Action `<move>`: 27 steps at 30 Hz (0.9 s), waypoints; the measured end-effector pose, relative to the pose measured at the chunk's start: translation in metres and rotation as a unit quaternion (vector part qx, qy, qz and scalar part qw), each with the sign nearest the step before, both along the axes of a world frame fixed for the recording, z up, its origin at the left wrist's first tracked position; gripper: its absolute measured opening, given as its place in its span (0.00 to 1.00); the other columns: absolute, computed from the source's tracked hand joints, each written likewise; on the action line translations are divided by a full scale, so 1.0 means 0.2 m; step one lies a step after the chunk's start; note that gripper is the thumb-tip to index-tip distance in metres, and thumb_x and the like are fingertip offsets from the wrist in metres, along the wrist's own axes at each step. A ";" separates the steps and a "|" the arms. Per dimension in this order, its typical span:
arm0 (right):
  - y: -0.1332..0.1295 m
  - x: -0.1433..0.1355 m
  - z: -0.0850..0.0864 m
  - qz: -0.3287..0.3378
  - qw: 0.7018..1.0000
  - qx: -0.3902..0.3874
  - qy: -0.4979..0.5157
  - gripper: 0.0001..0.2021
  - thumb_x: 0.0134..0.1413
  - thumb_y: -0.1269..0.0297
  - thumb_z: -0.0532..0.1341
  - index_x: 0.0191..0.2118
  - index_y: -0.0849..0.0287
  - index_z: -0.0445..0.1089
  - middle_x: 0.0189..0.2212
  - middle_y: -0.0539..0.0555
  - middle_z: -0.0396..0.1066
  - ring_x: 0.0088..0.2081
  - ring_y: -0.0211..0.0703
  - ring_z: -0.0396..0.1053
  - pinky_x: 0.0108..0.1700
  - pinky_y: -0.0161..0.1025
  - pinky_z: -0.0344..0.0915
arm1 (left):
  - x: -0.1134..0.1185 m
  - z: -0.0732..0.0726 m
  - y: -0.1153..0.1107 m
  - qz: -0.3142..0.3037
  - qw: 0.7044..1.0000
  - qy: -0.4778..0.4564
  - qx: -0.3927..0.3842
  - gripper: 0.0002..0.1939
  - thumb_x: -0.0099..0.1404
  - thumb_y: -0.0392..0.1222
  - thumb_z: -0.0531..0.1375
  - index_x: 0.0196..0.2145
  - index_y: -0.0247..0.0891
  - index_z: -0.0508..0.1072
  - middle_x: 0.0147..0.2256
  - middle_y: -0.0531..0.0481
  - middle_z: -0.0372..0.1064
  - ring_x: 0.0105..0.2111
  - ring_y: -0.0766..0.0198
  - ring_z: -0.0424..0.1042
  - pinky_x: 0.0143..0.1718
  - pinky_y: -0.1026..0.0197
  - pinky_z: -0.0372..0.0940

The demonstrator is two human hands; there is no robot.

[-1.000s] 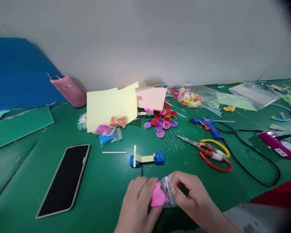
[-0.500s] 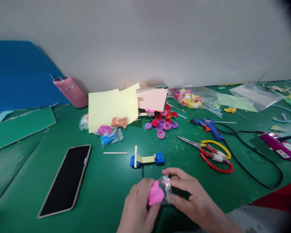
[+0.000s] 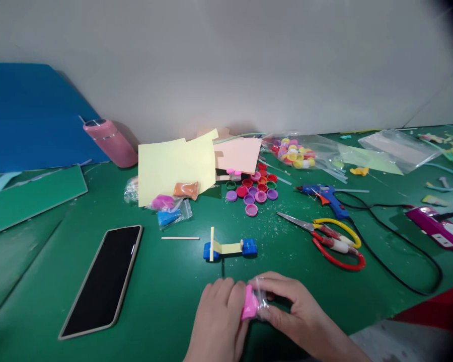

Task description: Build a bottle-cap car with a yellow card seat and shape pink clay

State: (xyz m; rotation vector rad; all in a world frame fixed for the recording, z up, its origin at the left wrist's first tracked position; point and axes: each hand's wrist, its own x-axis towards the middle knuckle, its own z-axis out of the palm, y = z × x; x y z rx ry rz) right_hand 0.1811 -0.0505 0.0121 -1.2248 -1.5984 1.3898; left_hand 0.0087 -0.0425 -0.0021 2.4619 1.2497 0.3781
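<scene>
Between my hands, low in the head view, is a lump of pink modelling clay (image 3: pixel 250 303) in a clear plastic bag (image 3: pixel 262 300). My left hand (image 3: pixel 221 317) is closed around the clay's left side and covers part of it. With thumb and fingers, my right hand (image 3: pixel 292 306) pinches the bag at its right end. Just beyond my hands stands a small piece made of two blue blocks (image 3: pixel 249 247) joined by a pale yellow strip (image 3: pixel 231 248), with a thin upright stick (image 3: pixel 212 244) at its left. A white stick (image 3: pixel 180 238) lies to its left.
A phone (image 3: pixel 102 281) lies at the left. Scissors (image 3: pixel 335 241), a blue glue gun (image 3: pixel 324 195) with its cable and a purple power strip (image 3: pixel 436 226) are on the right. Bottle caps (image 3: pixel 251 209), bagged clay (image 3: pixel 168 217), yellow sheets (image 3: pixel 166 168) and a pink bottle (image 3: pixel 111 143) stand farther back.
My left hand has shifted a little right and wrapped further over the pink clay, so less of it shows. My right hand still grips the bag's end.
</scene>
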 end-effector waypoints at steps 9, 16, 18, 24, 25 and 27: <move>-0.03 -0.01 -0.04 -0.006 1.000 0.006 -0.002 0.15 0.50 0.64 0.60 0.46 0.53 0.68 0.50 0.56 0.62 0.48 0.45 0.63 0.44 0.38 0.64 | 0.02 0.02 0.01 -0.006 0.998 0.045 -0.051 0.10 0.57 0.31 0.48 0.33 0.34 0.68 0.31 0.42 0.67 0.30 0.54 0.66 0.30 0.52 0.63; -0.03 -0.05 -0.02 -0.009 0.995 0.094 -0.041 0.12 0.43 0.74 0.61 0.37 0.58 0.70 0.45 0.57 0.66 0.48 0.45 0.63 0.48 0.37 0.61 | 0.02 -0.02 0.01 -0.005 0.993 -0.013 -0.113 0.18 0.51 0.30 0.50 0.42 0.26 0.66 0.38 0.34 0.69 0.37 0.50 0.69 0.37 0.47 0.65; -0.03 -0.06 -0.03 -0.029 0.993 0.109 -0.043 0.16 0.37 0.79 0.60 0.37 0.58 0.69 0.44 0.57 0.66 0.46 0.44 0.64 0.48 0.37 0.61 | 0.01 -0.06 -0.01 0.009 0.991 -0.054 -0.126 0.24 0.52 0.31 0.51 0.49 0.25 0.60 0.44 0.31 0.66 0.43 0.49 0.67 0.42 0.47 0.63; -0.02 -0.07 -0.07 -0.089 0.992 0.074 -0.047 0.12 0.36 0.81 0.58 0.29 0.58 0.68 0.41 0.55 0.66 0.44 0.43 0.66 0.46 0.35 0.61 | -0.05 -0.04 -0.01 0.113 0.944 -0.170 -0.261 0.33 0.51 0.36 0.58 0.54 0.35 0.54 0.51 0.36 0.59 0.50 0.49 0.60 0.50 0.48 0.56; -0.02 -0.07 -0.07 -0.101 0.992 0.059 -0.039 0.12 0.37 0.80 0.58 0.28 0.58 0.68 0.40 0.55 0.66 0.43 0.43 0.66 0.45 0.35 0.61 | -0.05 -0.02 0.00 0.129 0.922 -0.206 -0.300 0.33 0.50 0.36 0.59 0.54 0.36 0.55 0.50 0.38 0.61 0.48 0.50 0.62 0.49 0.50 0.58; -0.02 -0.06 -0.08 -0.122 0.992 0.029 -0.011 0.10 0.39 0.80 0.57 0.28 0.58 0.68 0.40 0.55 0.66 0.43 0.44 0.66 0.42 0.35 0.63 | -0.06 0.02 0.01 0.154 0.859 -0.296 -0.388 0.29 0.52 0.39 0.59 0.53 0.38 0.57 0.42 0.43 0.66 0.41 0.56 0.67 0.41 0.55 0.63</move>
